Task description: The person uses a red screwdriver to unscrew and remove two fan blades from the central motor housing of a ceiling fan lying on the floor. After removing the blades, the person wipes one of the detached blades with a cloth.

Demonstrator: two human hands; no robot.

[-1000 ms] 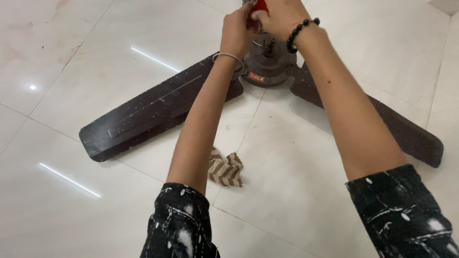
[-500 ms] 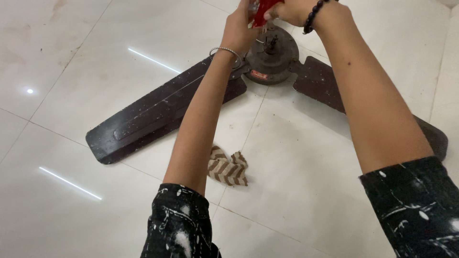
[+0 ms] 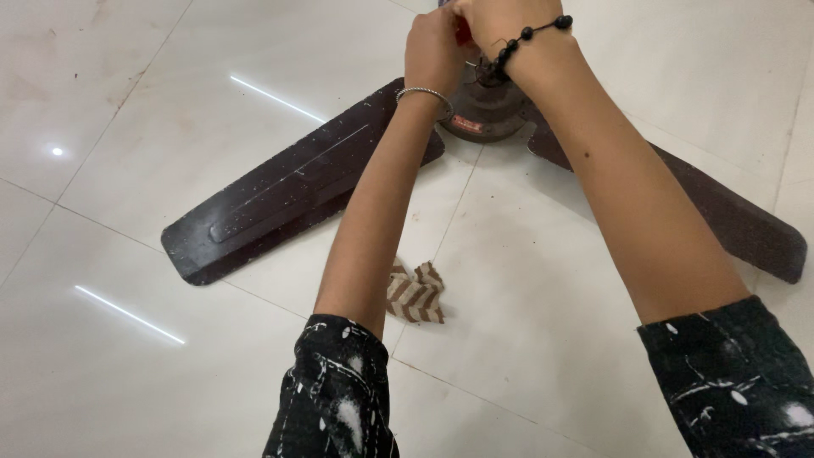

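Note:
A dark brown ceiling fan lies on the white tiled floor, its round motor hub at the top centre. One dusty blade reaches to the lower left, another blade to the right. Both my hands meet just above the hub at the frame's top edge. My left hand, with a silver bangle on the wrist, and my right hand, with a black bead bracelet, close together around a small red object, of which only a sliver shows.
A crumpled brown-and-white zigzag cloth lies on the floor between my forearms. Tile joints cross the floor, and light streaks reflect on the left tiles. My sleeves are black with white marks.
The view has shifted slightly. My hands have drawn closer together over the hub, and the red object is now mostly covered by my fingers.

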